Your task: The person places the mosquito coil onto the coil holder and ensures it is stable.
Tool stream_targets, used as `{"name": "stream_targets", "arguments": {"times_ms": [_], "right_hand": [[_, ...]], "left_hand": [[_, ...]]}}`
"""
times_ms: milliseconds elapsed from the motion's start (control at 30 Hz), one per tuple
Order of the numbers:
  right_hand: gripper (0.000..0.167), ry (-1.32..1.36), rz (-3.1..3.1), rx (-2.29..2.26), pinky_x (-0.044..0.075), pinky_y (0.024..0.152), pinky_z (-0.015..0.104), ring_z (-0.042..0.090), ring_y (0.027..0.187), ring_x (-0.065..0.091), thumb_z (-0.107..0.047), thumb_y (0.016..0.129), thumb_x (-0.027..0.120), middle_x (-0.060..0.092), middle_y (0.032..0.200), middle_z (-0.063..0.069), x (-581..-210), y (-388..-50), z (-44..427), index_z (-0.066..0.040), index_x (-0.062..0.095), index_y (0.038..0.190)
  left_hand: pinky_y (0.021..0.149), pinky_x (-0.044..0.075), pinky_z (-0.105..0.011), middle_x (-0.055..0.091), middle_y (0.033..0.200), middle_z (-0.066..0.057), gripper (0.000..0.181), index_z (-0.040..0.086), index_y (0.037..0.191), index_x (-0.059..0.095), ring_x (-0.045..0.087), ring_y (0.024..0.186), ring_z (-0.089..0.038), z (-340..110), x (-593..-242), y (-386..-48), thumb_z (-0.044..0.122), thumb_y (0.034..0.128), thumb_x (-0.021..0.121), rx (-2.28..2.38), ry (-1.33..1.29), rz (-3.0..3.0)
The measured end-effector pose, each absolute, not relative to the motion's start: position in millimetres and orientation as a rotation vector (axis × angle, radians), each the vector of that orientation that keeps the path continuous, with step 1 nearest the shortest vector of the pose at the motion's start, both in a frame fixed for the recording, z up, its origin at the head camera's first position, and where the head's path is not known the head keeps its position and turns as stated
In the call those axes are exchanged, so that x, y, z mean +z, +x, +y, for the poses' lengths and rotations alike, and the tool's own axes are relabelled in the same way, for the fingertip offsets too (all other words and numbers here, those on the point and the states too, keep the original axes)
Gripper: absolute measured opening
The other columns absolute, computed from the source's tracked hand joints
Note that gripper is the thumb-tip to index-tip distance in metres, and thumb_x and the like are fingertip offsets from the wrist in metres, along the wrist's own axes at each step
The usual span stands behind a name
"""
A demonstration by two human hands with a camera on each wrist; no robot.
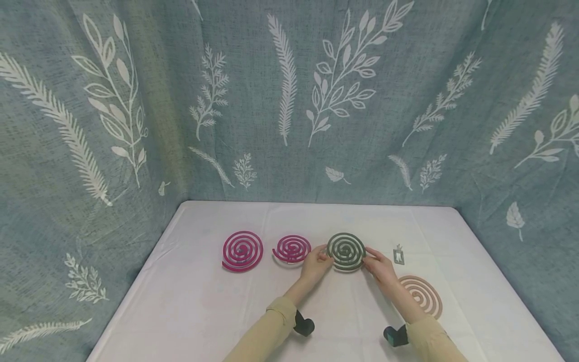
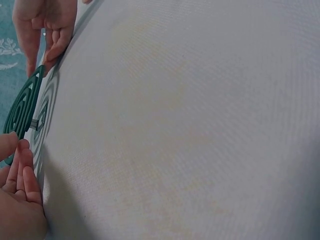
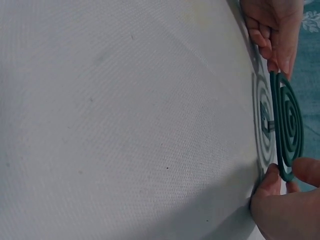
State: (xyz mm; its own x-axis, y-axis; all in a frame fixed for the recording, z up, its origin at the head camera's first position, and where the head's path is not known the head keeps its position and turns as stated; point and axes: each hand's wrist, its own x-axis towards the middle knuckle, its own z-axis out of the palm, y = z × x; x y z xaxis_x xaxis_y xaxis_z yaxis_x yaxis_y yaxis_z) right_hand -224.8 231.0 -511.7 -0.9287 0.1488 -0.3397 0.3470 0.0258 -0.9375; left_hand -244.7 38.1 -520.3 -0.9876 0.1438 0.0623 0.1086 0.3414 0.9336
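A green mosquito coil (image 1: 346, 250) is held by its edges between both hands, raised a little above the white table. My left hand (image 1: 315, 266) pinches its left edge between thumb and fingers. At the opposite edge, my right hand (image 1: 381, 271) pinches it the same way. Beneath the middle of the coil, a small metal stand (image 2: 35, 124) shows in the left wrist view. The coil's shadow falls on the cloth below. Left of my left hand, close to its fingers, is a smaller-looking pink coil (image 1: 293, 248), which appears raised off the cloth.
Another pink coil (image 1: 243, 250) lies farther left. A flat metal coil stand (image 1: 398, 255) lies right of my right hand. My right forearm partly covers a tan coil (image 1: 438, 301). White cloth covers the table (image 1: 181, 301), and a blue leaf-patterned curtain (image 1: 253, 100) surrounds it.
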Motion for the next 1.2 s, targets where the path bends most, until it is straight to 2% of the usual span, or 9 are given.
{"name": "stream_targets", "arguments": {"times_ms": [367, 700, 1067, 1200], "right_hand": [[0.054, 0.526, 2.212, -1.952, 0.038, 0.109, 0.041, 0.038, 0.129, 0.044, -0.012, 0.096, 0.048, 0.041, 0.138, 0.029, -510.1, -224.4, 229.0, 0.002, 0.029, 0.145], [0.055, 0.516, 2.235, -1.910, 0.039, 0.108, 0.041, 0.037, 0.129, 0.045, -0.015, 0.097, 0.049, 0.041, 0.139, 0.029, -507.9, -223.4, 228.6, 0.002, 0.029, 0.145], [0.055, 0.488, 2.331, -1.809, 0.041, 0.105, 0.044, 0.039, 0.123, 0.049, -0.014, 0.094, 0.050, 0.048, 0.134, 0.028, -508.3, -223.9, 230.9, 0.004, 0.033, 0.143], [0.055, 0.479, 2.360, -1.780, 0.042, 0.105, 0.045, 0.040, 0.122, 0.049, -0.015, 0.093, 0.050, 0.050, 0.132, 0.029, -508.3, -223.8, 231.5, 0.004, 0.034, 0.142]], "left_hand": [[0.066, 0.049, -0.022, 0.066, 0.086, -0.015, 0.046, -0.005, 0.126, 0.055, 0.061, 0.072, -0.014, 37.7, -520.6, -243.6, 0.006, 0.0827, 0.066, 1.769, 0.245, 2.550], [0.068, 0.051, -0.027, 0.066, 0.086, -0.017, 0.047, -0.006, 0.126, 0.054, 0.063, 0.074, -0.021, 37.5, -522.9, -243.3, 0.005, 0.0821, 0.066, 1.798, 0.256, 2.542], [0.064, 0.047, -0.020, 0.065, 0.085, -0.014, 0.046, -0.004, 0.127, 0.055, 0.057, 0.070, -0.011, 37.3, -521.4, -241.9, 0.006, 0.0827, 0.065, 1.780, 0.239, 2.539], [0.063, 0.048, -0.020, 0.065, 0.085, -0.015, 0.047, -0.004, 0.127, 0.054, 0.058, 0.070, -0.011, 37.1, -522.6, -242.6, 0.006, 0.0823, 0.065, 1.784, 0.251, 2.537]]}}
